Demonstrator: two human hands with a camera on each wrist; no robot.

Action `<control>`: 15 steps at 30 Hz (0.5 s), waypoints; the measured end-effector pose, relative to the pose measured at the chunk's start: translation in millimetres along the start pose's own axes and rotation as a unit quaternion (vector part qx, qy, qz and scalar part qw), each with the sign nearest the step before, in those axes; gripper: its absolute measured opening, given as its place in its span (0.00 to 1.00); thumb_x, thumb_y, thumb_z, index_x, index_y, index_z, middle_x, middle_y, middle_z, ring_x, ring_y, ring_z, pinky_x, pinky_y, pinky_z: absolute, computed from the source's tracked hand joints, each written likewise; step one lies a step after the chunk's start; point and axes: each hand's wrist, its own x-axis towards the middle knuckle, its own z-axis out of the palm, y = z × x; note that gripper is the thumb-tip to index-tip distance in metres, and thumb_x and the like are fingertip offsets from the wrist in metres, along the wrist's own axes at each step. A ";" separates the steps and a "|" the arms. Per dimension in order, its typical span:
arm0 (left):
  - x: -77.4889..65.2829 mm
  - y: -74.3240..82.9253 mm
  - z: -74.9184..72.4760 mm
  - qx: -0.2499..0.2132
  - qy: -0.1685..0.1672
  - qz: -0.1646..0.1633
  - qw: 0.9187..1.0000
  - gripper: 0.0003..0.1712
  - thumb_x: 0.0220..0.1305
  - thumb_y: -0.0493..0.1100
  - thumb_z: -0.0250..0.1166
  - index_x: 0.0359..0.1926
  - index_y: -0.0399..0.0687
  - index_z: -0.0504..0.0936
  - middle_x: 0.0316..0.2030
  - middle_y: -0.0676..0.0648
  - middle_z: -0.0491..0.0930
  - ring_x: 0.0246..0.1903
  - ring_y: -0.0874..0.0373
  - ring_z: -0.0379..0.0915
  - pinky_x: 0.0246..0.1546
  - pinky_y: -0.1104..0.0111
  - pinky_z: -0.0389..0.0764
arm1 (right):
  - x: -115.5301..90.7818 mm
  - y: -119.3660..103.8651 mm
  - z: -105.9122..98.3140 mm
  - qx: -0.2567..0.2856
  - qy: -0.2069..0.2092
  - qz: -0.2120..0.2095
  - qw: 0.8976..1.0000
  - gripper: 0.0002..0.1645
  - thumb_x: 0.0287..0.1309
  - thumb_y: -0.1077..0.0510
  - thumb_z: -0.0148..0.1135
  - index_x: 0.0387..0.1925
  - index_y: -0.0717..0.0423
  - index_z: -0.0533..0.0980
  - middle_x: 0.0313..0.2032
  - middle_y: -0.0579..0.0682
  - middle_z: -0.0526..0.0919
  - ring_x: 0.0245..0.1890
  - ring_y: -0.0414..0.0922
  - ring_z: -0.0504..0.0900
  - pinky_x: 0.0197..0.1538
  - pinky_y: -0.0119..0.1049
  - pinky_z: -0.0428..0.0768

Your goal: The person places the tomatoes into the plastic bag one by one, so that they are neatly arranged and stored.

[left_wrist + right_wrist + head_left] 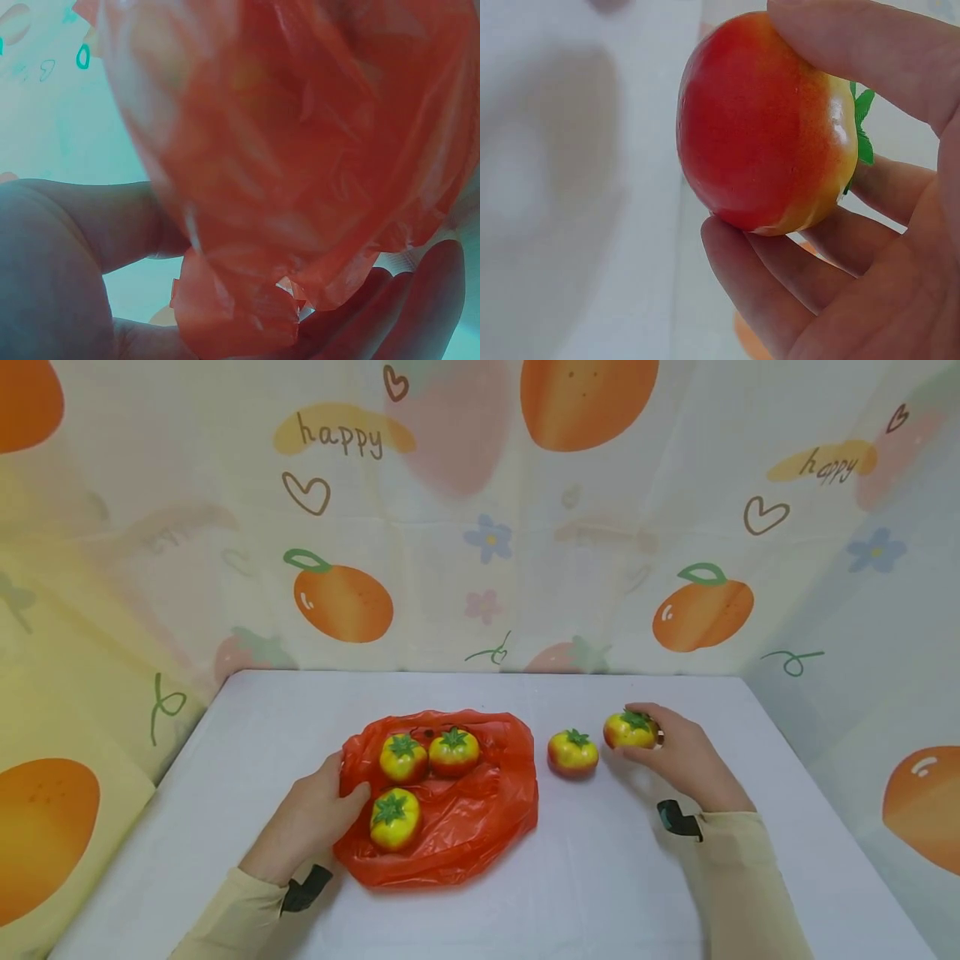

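Observation:
In the head view, a red plastic bag [468, 806] lies spread out with its mouth open. Three yellow-and-red tomatoes with green leafy tops sit in it: one at the back left [403, 764], another beside it [453, 758], a third in front [392, 828]. My left hand [307, 814] holds the bag's left edge, thumb over the rim; the left wrist view shows the red film [247, 150] between thumb and fingers. My right hand [693, 760] grips a similar tomato [757, 127] between thumb and fingertips, off the table. One more tomato [572, 758] stands between the bag and that hand.
A white-covered table [600, 885] bears everything. Behind it and at both sides hangs a pale curtain [450, 527] printed with oranges, hearts and flowers. A dark strap piece [306, 889] shows at the left wrist, and another [678, 820] at the right.

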 end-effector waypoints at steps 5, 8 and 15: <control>-2.1 -0.3 0.2 -0.004 0.003 0.002 1.000 0.47 0.79 0.53 0.59 0.83 0.30 0.50 0.76 0.26 0.68 0.64 0.37 0.77 0.61 0.43 0.86 | -4.5 -11.8 -3.2 -0.005 0.004 -0.016 1.000 0.46 0.66 0.39 0.75 0.78 0.48 0.68 0.73 0.61 0.75 0.66 0.61 0.76 0.68 0.64 0.80; -2.5 -0.3 0.8 -0.007 0.004 0.005 1.000 0.47 0.79 0.53 0.59 0.83 0.30 0.50 0.76 0.26 0.68 0.62 0.39 0.78 0.60 0.43 0.87 | -8.9 -19.1 -4.4 0.003 0.009 -0.029 1.000 0.46 0.65 0.39 0.75 0.78 0.48 0.69 0.73 0.59 0.76 0.66 0.60 0.76 0.69 0.63 0.80; -3.2 -1.2 1.3 -0.008 0.009 0.014 1.000 0.46 0.79 0.52 0.59 0.83 0.30 0.51 0.76 0.26 0.69 0.62 0.38 0.78 0.60 0.43 0.87 | -17.5 -43.3 -3.8 0.006 0.010 -0.067 0.998 0.45 0.66 0.43 0.76 0.78 0.49 0.69 0.73 0.58 0.76 0.67 0.59 0.76 0.69 0.63 0.81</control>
